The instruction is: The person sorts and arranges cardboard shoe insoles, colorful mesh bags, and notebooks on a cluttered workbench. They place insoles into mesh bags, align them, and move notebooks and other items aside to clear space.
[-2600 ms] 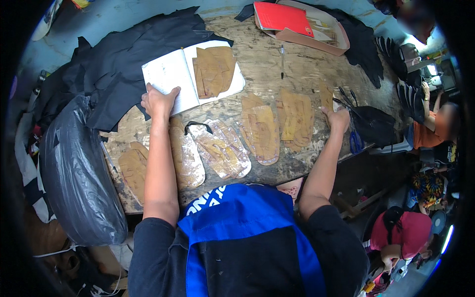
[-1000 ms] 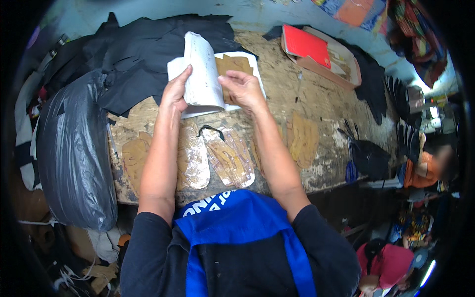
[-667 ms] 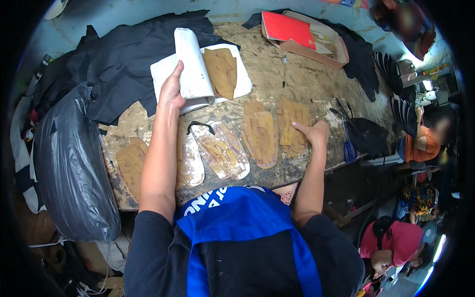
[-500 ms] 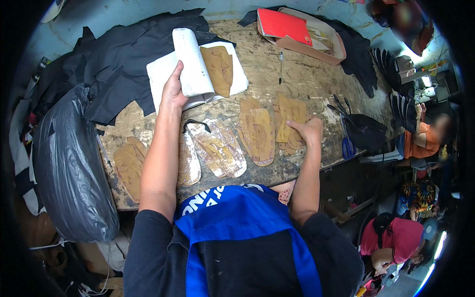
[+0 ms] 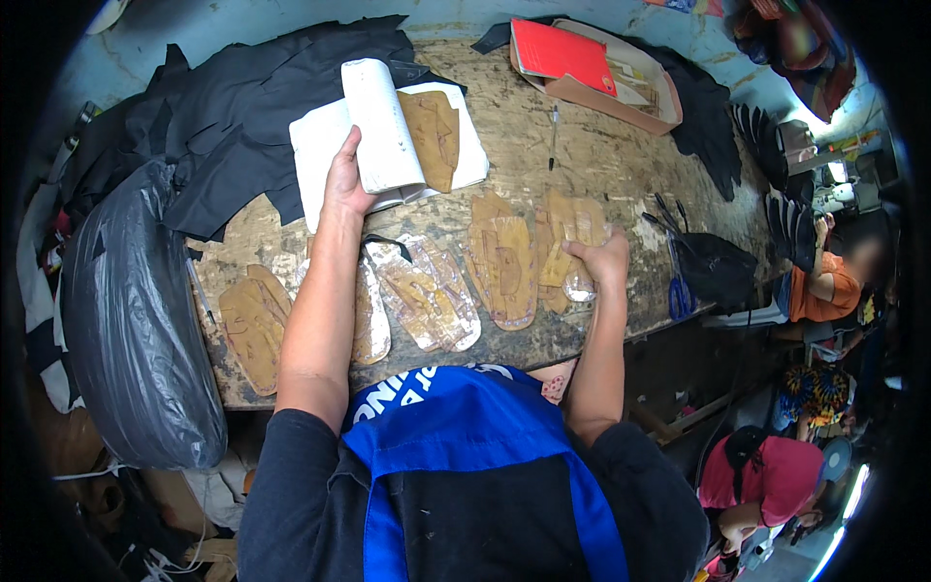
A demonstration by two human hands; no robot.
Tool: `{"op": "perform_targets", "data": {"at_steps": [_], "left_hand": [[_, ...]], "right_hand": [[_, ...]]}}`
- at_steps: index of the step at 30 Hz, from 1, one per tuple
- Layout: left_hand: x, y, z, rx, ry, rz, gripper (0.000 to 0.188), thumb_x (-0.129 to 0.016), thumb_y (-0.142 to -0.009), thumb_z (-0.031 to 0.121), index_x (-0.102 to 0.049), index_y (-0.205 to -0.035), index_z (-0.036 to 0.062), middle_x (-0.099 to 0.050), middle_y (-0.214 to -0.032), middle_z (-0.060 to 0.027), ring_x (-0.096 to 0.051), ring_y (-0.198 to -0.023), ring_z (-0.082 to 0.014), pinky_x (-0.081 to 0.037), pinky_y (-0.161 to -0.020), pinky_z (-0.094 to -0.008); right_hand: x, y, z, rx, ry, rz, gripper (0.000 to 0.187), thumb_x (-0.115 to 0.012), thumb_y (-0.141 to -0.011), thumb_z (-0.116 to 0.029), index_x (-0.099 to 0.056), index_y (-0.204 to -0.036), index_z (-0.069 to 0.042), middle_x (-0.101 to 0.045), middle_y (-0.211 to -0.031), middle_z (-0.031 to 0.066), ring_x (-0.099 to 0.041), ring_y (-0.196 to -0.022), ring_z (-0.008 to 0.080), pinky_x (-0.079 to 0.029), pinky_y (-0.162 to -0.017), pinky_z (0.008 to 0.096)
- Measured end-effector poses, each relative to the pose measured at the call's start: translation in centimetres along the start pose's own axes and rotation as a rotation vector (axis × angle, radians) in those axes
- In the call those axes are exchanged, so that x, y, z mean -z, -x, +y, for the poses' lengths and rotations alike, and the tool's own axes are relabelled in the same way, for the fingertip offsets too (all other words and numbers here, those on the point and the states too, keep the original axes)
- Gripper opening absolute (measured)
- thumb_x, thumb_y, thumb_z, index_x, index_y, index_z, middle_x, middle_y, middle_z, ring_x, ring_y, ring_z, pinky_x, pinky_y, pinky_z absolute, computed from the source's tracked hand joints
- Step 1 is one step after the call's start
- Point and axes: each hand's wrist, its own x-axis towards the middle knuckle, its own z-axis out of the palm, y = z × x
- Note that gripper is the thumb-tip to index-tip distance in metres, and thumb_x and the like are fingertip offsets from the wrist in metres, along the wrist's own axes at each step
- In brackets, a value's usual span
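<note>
My left hand [image 5: 349, 179] grips the edge of an open notebook [image 5: 373, 136] with its pages curled over. A brown cardboard pattern piece [image 5: 433, 141] lies on its right page. My right hand [image 5: 603, 258] is closed on the rightmost pile of brown pattern pieces [image 5: 557, 254], its thumb on top and its other fingers mostly hidden. Beside that pile lies a stack of sole-shaped pattern pieces [image 5: 506, 272]. Further left are whitish, worn pattern pieces [image 5: 427, 296], partly behind my left forearm, and another brown stack [image 5: 252, 330].
Black sheet material [image 5: 262, 116] covers the table's far left. A full black plastic bag [image 5: 141, 330] stands at the left edge. A pen [image 5: 554, 141], a tray [image 5: 659, 121] with a red folder [image 5: 562, 56], and blue-handled scissors [image 5: 681, 291] by black cloth [image 5: 716, 260] lie on the table. Other people sit at right.
The pieces under my right hand have spread apart, and a rounded, whitish end now shows below my fingers. My left hand stays on the notebook. The whole view has shifted slightly.
</note>
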Motion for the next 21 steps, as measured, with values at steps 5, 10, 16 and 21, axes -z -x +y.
{"op": "perform_targets", "data": {"at_steps": [5,10,16,21], "left_hand": [[0.2,0.1,-0.3,-0.003,0.056,-0.018,0.045,-0.048,-0.089,0.03,-0.042,-0.122,0.0,-0.053,-0.117,-0.0137,-0.054,-0.104,-0.0265,-0.045,-0.088,-0.0417],[0.4,0.3,0.0,-0.025,0.031,0.057,0.046,-0.052,-0.088,0.029,-0.043,-0.122,0.0003,-0.052,-0.118,-0.0144,-0.051,-0.107,-0.027,-0.044,-0.089,-0.041],[1.7,1.5,1.9,-0.116,-0.039,0.082,0.05,-0.055,-0.086,0.029,-0.041,-0.123,-0.0009,-0.051,-0.118,-0.0145,-0.052,-0.106,-0.0273,-0.045,-0.088,-0.0408],[2.7,2.2,2.8,-0.105,0.005,0.061,0.05,-0.057,-0.085,0.028,-0.041,-0.123,-0.0011,-0.051,-0.117,-0.0151,-0.052,-0.105,-0.027,-0.045,-0.088,-0.0404]], "right_hand": [[0.6,0.5,-0.3,0.034,-0.051,-0.051,0.056,-0.079,-0.052,0.0,-0.051,-0.1,0.006,-0.063,-0.09,0.018,-0.063,-0.079,0.0231,-0.05,-0.069,0.0314],[2.1,0.5,-1.9,-0.039,-0.247,-0.169,0.055,-0.073,-0.056,0.009,-0.046,-0.103,0.005,-0.061,-0.092,0.018,-0.062,-0.078,0.0244,-0.051,-0.066,0.033],[2.4,-1.0,-7.7,0.155,-0.57,-0.231,0.055,-0.069,-0.06,0.012,-0.042,-0.108,0.006,-0.059,-0.093,0.0202,-0.063,-0.076,0.0263,-0.055,-0.065,0.0349],[-5.1,-3.2,-15.1,0.224,-0.596,-0.309,0.06,-0.071,-0.057,0.011,-0.042,-0.109,0.008,-0.06,-0.093,0.021,-0.063,-0.077,0.0274,-0.055,-0.062,0.0353]]}}
